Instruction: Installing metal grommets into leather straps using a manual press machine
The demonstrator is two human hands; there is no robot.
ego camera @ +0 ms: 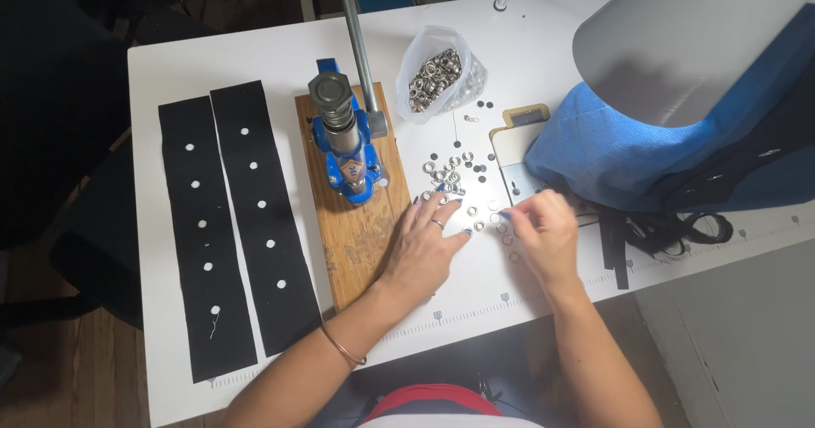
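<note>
Both — left hand (429, 239), right hand (543, 228) — touch eyelets (454, 173).

On the white surface (212, 63), the left hand (424, 245) lies flat beside scattered metal eyelets (450, 173), while the right hand (543, 228) pinches among them. A blue hand press (344, 143) stands on a wooden board (361, 250), with 2 punched black fabric strips (229, 224) left of it.

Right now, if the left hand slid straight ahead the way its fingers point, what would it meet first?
Probably the loose metal eyelets scattered just beyond the left hand, then the clear bag of eyelets; depth is uncertain.
</note>
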